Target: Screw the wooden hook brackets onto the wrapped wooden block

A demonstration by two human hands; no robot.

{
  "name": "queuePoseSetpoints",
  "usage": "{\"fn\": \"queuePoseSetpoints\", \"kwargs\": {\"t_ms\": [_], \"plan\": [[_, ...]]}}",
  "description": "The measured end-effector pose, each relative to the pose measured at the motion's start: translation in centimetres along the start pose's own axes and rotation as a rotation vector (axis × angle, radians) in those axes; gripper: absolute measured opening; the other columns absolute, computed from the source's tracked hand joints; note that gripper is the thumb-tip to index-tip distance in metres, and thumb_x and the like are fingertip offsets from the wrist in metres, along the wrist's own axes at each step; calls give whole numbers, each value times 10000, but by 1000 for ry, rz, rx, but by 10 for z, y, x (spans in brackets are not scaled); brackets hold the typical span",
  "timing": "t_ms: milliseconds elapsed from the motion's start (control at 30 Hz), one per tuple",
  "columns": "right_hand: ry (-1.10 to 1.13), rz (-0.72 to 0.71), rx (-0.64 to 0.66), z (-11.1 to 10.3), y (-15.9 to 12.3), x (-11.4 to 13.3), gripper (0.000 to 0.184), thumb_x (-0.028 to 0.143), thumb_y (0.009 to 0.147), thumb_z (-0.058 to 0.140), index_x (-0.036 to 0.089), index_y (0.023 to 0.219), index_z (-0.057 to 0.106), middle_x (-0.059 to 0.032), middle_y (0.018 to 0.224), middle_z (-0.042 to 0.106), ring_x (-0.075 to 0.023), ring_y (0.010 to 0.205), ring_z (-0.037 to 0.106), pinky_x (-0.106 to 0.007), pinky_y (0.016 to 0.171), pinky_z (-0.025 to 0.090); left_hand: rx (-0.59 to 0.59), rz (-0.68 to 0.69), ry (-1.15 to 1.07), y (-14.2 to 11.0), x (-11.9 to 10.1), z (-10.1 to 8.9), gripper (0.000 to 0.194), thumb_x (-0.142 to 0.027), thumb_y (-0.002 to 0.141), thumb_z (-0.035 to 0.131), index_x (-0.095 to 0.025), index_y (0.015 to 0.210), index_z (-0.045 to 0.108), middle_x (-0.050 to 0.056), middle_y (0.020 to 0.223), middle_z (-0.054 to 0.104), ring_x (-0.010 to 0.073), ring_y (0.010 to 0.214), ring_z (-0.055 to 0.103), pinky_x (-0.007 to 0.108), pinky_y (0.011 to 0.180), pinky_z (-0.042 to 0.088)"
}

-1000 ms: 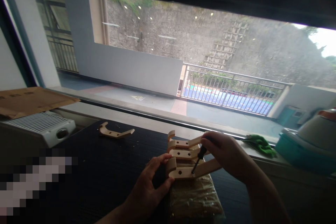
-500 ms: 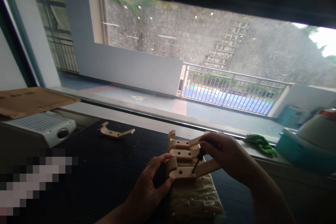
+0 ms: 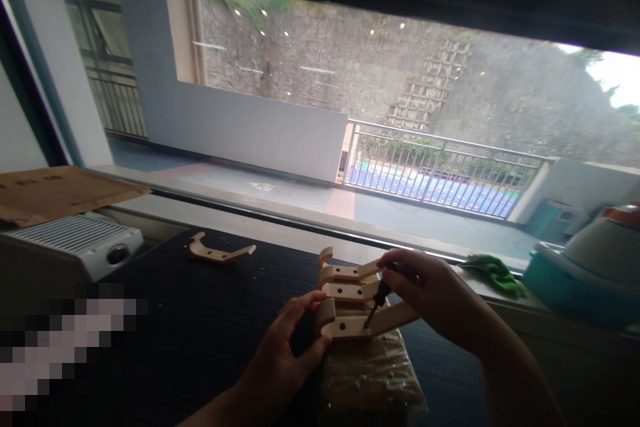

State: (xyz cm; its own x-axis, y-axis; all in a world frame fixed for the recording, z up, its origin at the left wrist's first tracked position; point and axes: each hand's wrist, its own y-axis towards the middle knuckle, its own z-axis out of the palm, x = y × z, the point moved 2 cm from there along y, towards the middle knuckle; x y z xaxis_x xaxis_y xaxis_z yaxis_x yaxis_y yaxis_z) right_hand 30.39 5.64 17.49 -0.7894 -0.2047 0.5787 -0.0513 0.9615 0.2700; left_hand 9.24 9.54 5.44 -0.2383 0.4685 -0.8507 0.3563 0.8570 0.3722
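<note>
My right hand point(image 3: 433, 293) is closed around the dark handle of a screwdriver point(image 3: 379, 300). Its shaft slants down to one of the holes in the nearest wooden hook point(image 3: 353, 327). With thumb and fingers, my left hand point(image 3: 285, 350) grips that hook's curled left end. Behind it, a second wooden hook point(image 3: 350, 291) and a third one point(image 3: 353, 271) stand in a row, each with two dark holes. They rest on a block wrapped in shiny brown tape point(image 3: 373, 373). Whether a screw sits under the tip is too small to tell.
A loose wooden hook point(image 3: 223, 254) lies on the dark table point(image 3: 200, 320) near the window, with small crumbs around it. At left are a grey vented appliance point(image 3: 85, 240) and a brown paper bag point(image 3: 70, 192). At right are a green cloth point(image 3: 495, 275) and a teal container point(image 3: 570, 287).
My right hand's fingers have shifted slightly on the screwdriver handle, while the tip stays at the same hole. My left hand holds its place on the hook. The view shifts very slightly.
</note>
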Motion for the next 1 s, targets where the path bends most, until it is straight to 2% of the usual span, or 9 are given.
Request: {"fn": "queuePoseSetpoints", "kwargs": {"t_ms": [133,367,467,600,700,800,1000], "plan": [[31,-32,22,0,1,-1,234,346,892,510,202,903,694,-21,826,712,-177,755,628,-274,659,460,-21,12,-11,0,-2,-1,412,-269,775,620,-237,1184,593,67,1208,651,257,1159,581,446,1068,399],[-55,92,-93,3,13,-23,336,428,907,467,168,831,664,-33,693,705,-177,641,623,-297,618,461,-36,33,-3,1,-1,-1,411,-258,771,623,-241,1181,602,64,1190,658,243,1129,600,386,1005,470],[-83,76,-63,3,9,-17,306,425,899,484,189,865,676,-17,700,700,-169,637,607,-291,608,449,-38,31,7,1,-1,0,407,-266,772,618,-236,1178,603,67,1181,660,250,1125,601,409,1019,455],[13,2,21,3,1,-1,245,367,871,548,235,1021,689,-13,844,708,-167,719,614,-268,619,457,-25,23,1,1,-2,0,408,-265,772,614,-238,1178,595,67,1191,655,256,1139,592,446,1050,419],[77,-28,54,3,0,4,219,341,873,545,217,965,700,-21,859,706,-174,756,620,-265,635,466,-22,15,-7,1,-3,0,406,-255,768,618,-244,1174,596,62,1195,656,253,1139,592,457,1072,390],[75,-25,12,3,5,-3,216,334,869,544,183,885,699,-31,775,706,-173,691,625,-271,615,474,-17,17,-18,1,-3,0,411,-261,771,614,-244,1181,592,60,1204,652,246,1138,593,434,1066,401],[-3,40,-43,3,9,-16,254,375,885,516,179,861,675,-28,732,703,-161,636,616,-278,609,470,-6,9,19,1,0,0,413,-286,787,605,-245,1198,578,60,1211,645,246,1160,577,406,1035,439]]}}
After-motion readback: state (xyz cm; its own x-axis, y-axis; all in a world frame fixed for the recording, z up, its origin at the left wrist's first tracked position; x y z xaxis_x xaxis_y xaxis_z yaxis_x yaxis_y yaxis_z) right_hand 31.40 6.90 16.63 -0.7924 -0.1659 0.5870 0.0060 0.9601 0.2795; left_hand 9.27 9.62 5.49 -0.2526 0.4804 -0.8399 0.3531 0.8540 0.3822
